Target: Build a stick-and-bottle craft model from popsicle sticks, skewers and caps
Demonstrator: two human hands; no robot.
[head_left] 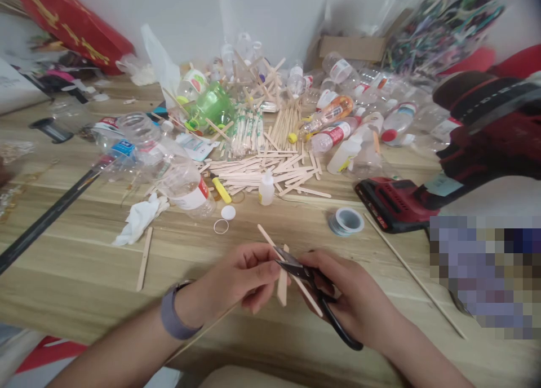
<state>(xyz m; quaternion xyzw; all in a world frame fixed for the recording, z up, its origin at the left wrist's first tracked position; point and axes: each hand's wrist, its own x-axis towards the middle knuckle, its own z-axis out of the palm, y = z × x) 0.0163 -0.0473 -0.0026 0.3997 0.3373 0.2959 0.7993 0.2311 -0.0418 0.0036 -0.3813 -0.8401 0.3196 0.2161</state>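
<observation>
Close quarters here, hard by the near edge of the table [101,292]! The left hand [247,272] has thumb and fingers pinched together where a long stick [309,298] crosses a short stick [282,290], and the right hand [357,292] is wrapped round the scissors [299,270], blades slightly parted. Danger number one, I'd say: that left thumb sits right beside the blade tips, so one skid off the wood could nick it. Number two: the blades lie at the crossing, and a hasty squeeze could bite the wrong stick, or both. A slanting bite might also split thin wood along its grain, and a slack pinch could let a piece twist or fly towards the stick pile [249,173] on the table's far half.

Now, the sticks themselves: pale, flat, plain wood, both held up off the table. The long one runs slantwise, its far end up to the left, its near end down beside the right hand. The short one points almost straight at the near edge, and its near end looks angled. Any notch under those blades? Can't tell; the dark steel hides it!
</observation>
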